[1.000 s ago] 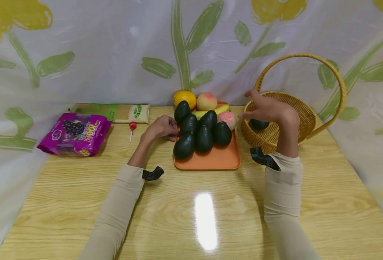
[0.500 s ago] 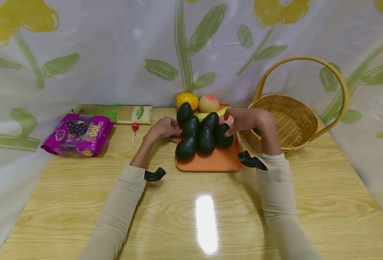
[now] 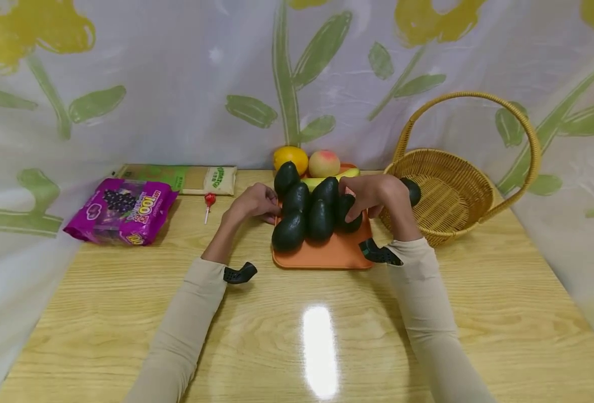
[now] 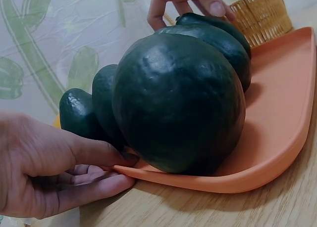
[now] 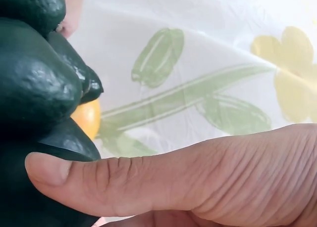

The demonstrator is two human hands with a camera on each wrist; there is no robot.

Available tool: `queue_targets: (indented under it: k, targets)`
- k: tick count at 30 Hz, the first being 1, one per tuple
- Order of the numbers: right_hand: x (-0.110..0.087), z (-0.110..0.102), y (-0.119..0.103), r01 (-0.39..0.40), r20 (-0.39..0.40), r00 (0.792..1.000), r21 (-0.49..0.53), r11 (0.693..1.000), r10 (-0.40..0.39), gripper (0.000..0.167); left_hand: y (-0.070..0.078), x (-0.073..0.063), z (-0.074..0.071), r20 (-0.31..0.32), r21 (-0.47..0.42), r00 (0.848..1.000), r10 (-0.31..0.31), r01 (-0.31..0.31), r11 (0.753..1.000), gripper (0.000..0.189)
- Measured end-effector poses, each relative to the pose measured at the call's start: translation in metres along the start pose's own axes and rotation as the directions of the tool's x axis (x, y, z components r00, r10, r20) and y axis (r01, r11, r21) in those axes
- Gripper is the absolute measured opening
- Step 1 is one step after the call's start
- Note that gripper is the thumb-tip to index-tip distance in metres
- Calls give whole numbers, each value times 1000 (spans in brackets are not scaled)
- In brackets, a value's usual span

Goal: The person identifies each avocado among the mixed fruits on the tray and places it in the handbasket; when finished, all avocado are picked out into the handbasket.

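An orange tray (image 3: 322,259) bears several dark green avocados (image 3: 289,232). My left hand (image 3: 253,202) pinches the tray's left rim; the left wrist view shows the thumb above that rim (image 4: 148,174) and a finger below. At the tray's right side, my right hand (image 3: 377,193) grips the rightmost avocado (image 3: 347,224), thumb on its near side and fingers beyond. In the right wrist view the thumb (image 5: 124,182) lies along its dark skin. Behind the avocados are a yellow lemon-like fruit (image 3: 290,159), a peach (image 3: 324,163) and a banana (image 3: 314,182).
On the right stands a wicker basket (image 3: 478,215) with a tall handle, one avocado (image 3: 411,192) inside, partly behind my right wrist. Leftward lie a purple grape-printed bag (image 3: 120,210), a red lollipop (image 3: 209,200) and a flat brown-green packet (image 3: 196,179). A flowered curtain (image 3: 176,84) hangs behind.
My right hand has moved left from over the basket, where an avocado lies, to the rightmost avocado on the tray and closed round it. The left hand stays at the tray's rim.
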State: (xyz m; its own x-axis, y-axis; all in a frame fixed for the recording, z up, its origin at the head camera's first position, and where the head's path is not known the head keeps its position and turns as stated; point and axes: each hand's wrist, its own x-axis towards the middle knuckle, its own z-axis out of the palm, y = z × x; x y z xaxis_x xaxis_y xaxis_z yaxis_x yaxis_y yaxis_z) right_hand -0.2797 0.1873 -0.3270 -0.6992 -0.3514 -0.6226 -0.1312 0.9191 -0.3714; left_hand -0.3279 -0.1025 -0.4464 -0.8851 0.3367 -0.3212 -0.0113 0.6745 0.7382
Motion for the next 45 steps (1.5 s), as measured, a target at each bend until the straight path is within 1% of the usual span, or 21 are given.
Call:
queue_targets:
  k: [6, 10, 14, 19, 23, 27, 33, 40, 45]
  targets:
    - [5, 2, 2, -12, 25, 1000, 19, 1000, 11, 68, 0, 2, 3, 1, 21, 1000, 14, -14, 1000, 23]
    - [6, 2, 3, -32, 20, 999, 26, 999, 31, 67, 1, 2, 3, -3, 25, 1000, 12, -12, 1000, 23]
    - [7, 2, 3, -54, 17, 998, 31, 998, 53, 72, 2, 2, 2, -1, 22, 1000, 13, -13, 1000, 23]
    - [7, 2, 3, -53, 14, 998, 31, 998, 53, 75, 3, 1, 0, 6, 14, 1000, 9, -9, 1000, 22]
    - [7, 2, 2, -38, 11, 999, 22, 999, 38, 75, 2, 1, -1, 9, 21, 1000, 13, -14, 1000, 23]
    - [8, 1, 1, -31, -3, 1000, -8, 999, 31, 73, 1, 1, -1, -11, 38, 999, 32, -32, 999, 24]
    - [10, 1, 1, -38, 8, 999, -14, 999, 38, 71, 1, -2, 0, 6, -15, 1000, 10, -10, 1000, 22]
    - [9, 1, 2, -34, -13, 999, -40, 999, 34, 69, 0, -1, 2, 7, -15, 1000, 8, -7, 1000, 22]
    - [8, 0, 1, -38, -5, 999, -28, 999, 38, 66, 1, 1, 1, 10, -18, 1000, 2, -2, 1000, 22]
